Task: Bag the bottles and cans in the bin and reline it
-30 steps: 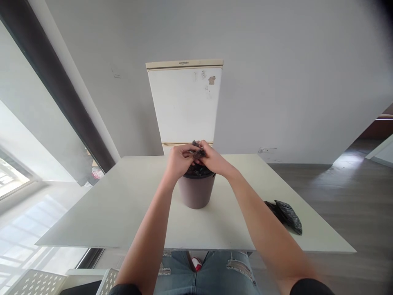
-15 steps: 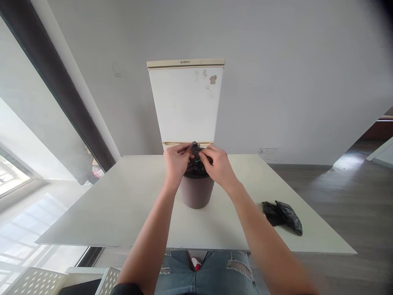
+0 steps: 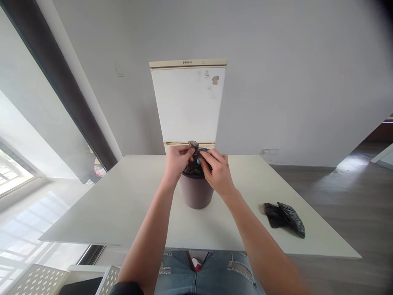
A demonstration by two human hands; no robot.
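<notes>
A small mauve bin (image 3: 196, 191) stands in the middle of the white table (image 3: 123, 205). A black plastic bag (image 3: 194, 165) fills its mouth, with the bag's top gathered into a tuft above the rim. My left hand (image 3: 177, 161) is closed in a pinch on the left side of that gathered top. From the right, my right hand (image 3: 215, 171) has its fingers closed on the same bag top, just over the bin's rim. Both hands meet above the bin.
A crumpled black bag (image 3: 285, 216) lies on the table at the right near its edge. A cream fridge (image 3: 188, 102) stands against the wall behind the table. A white perforated chair (image 3: 39, 280) is at the lower left; a window lies left.
The hands have kept working the bag's top over the bin; my right hand has slid a little down and to the right. The view has shifted slightly.
</notes>
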